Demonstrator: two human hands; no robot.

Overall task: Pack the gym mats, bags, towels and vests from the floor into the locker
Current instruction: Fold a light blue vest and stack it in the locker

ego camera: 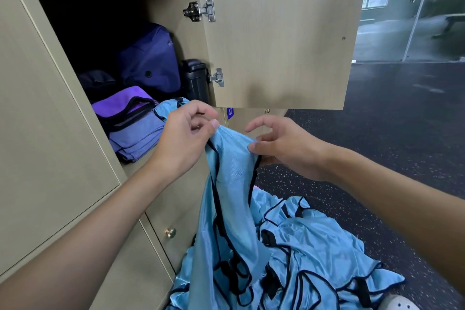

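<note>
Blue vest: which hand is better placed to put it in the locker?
Probably the left hand: it pinches the vest right beside the open locker; the right hand holds it farther away.

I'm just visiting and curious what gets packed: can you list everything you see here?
locker: one, beige, door open
purple bag: one, navy-purple, locker back
dark bundle: one, blackish, left of that bag
folded towels: one stack, purple, locker front
container: one, black, locker right side
held vest: one, light blue, between the hands
vest pile: several, light blue, floor
left hand: pinches held vest
right hand: pinches held vest
</note>
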